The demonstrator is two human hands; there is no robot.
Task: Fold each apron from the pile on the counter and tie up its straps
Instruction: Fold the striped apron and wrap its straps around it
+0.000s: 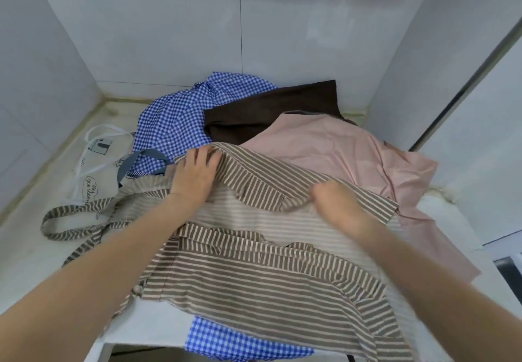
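We see the tabletop hemmed in by white walls on the left, back and right, with bare surface only along its left side and at the front left corner; the pile of cloth fills the rest and spills over the near edge.

The brown-and-cream striped apron lies on top of the pile, closest to us, spread wide and partly doubled over itself. Its upper flap is folded back in a diagonal band, and a looped strap of the same stripe trails out to the left across the bare surface.

Our left hand rests on the far left corner of that flap, its fingers loosely bent over the folded edge, pressing it down. Our right hand is blurred; it is curled in a pinch on the flap's lower edge near the middle.

Under and behind the striped one lie a blue checked apron, a dark brown apron, a pink apron, and a cream printed apron with white ties at the far left.
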